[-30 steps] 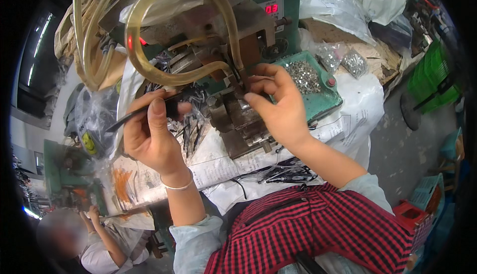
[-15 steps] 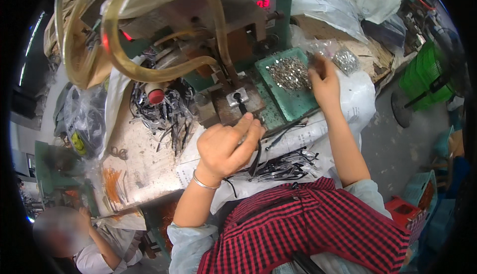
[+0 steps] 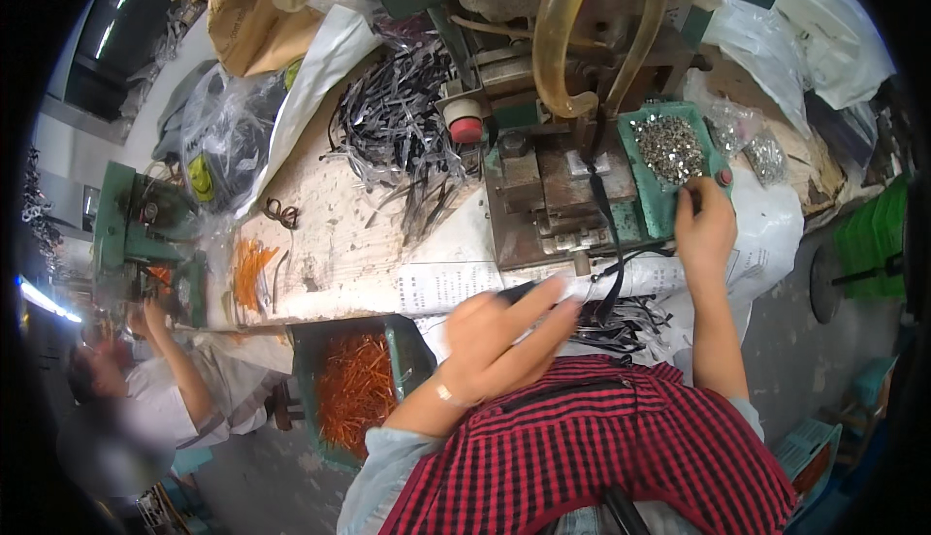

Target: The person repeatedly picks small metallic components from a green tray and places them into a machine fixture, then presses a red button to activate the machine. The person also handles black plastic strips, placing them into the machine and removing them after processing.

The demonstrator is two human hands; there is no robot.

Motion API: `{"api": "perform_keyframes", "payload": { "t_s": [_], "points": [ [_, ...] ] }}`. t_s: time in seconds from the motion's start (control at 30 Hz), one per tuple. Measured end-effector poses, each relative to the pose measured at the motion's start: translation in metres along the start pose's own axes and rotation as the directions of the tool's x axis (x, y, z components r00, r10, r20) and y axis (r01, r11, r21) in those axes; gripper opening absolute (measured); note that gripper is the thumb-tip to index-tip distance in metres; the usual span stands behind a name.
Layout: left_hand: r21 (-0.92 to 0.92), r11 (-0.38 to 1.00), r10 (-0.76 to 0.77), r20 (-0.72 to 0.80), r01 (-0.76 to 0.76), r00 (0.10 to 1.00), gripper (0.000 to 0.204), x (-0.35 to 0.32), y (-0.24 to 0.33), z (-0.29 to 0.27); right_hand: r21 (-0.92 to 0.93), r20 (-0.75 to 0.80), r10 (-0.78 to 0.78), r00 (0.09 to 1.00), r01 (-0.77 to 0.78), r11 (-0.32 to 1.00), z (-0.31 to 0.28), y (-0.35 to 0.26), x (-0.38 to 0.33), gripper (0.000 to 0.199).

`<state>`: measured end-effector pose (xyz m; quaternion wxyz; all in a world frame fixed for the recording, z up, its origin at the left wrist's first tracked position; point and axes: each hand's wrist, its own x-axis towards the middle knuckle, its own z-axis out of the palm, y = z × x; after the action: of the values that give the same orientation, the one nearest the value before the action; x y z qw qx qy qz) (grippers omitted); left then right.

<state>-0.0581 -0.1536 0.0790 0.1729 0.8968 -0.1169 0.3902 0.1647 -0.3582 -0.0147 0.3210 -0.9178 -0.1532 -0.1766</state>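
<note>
My left hand (image 3: 504, 341), smeared by motion, hovers over the near table edge with its fingers stretched and a gap between them. Just behind it is a dark flat piece (image 3: 519, 291); whether it touches the hand I cannot tell. A black strap (image 3: 603, 210) runs from the small metal block (image 3: 588, 164) on the press (image 3: 558, 186) toward the near edge, apart from my fingers. At the near right corner of a green tray (image 3: 635, 162) holding small shiny metal pieces (image 3: 669, 147), my right hand (image 3: 706, 229) has its fingertips pinched. Anything between them is hidden.
Black straps (image 3: 398, 113) lie heaped left of the press, and more (image 3: 630, 326) lie in front. A red-capped button (image 3: 465, 129) stands beside it. Orange strips fill a bin (image 3: 400, 346) below the table. Another person (image 3: 175, 389) works at a green machine (image 3: 145, 234) far left.
The view has swung left, so the bench appears further right. My left hand has come off the strap toward my body. My right hand has moved from the tray's right side to its near corner.
</note>
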Motion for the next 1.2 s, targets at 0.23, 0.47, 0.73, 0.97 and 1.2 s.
{"api": "perform_keyframes", "payload": {
  "t_s": [0.23, 0.47, 0.73, 0.97, 1.2],
  "points": [
    [0.478, 0.762, -0.215, -0.45, 0.438, 0.866, 0.014, 0.014, -0.087, -0.103, 0.567, 0.103, 0.126, 0.987, -0.163, 0.807, 0.014, 0.018, 0.021, 0.019],
    [0.722, 0.623, -0.651, 0.266, 0.3, 0.711, 0.023, -0.114, -0.263, -0.06, 0.43, 0.192, 0.176, 0.965, -0.244, 0.869, -0.004, -0.007, 0.012, 0.016],
    [0.606, 0.736, -0.533, 0.244, 0.302, 0.81, 0.024, -0.122, -0.253, -0.063, 0.388, -0.075, 0.237, 0.969, -0.191, 0.902, -0.051, 0.052, -0.033, 0.015],
    [0.58, 0.814, -0.387, 0.524, 0.015, 0.758, 0.023, -0.115, -0.277, -0.058, 0.572, -0.06, -0.308, 0.95, 0.286, 0.769, -0.049, -0.085, 0.025, 0.015],
    [0.638, 0.582, -0.813, 0.436, 0.504, 0.386, 0.006, -0.086, -0.246, -0.093, 0.834, 0.053, -0.137, 0.989, 0.032, 0.551, -0.003, -0.121, 0.025, 0.014]
  ]
}}
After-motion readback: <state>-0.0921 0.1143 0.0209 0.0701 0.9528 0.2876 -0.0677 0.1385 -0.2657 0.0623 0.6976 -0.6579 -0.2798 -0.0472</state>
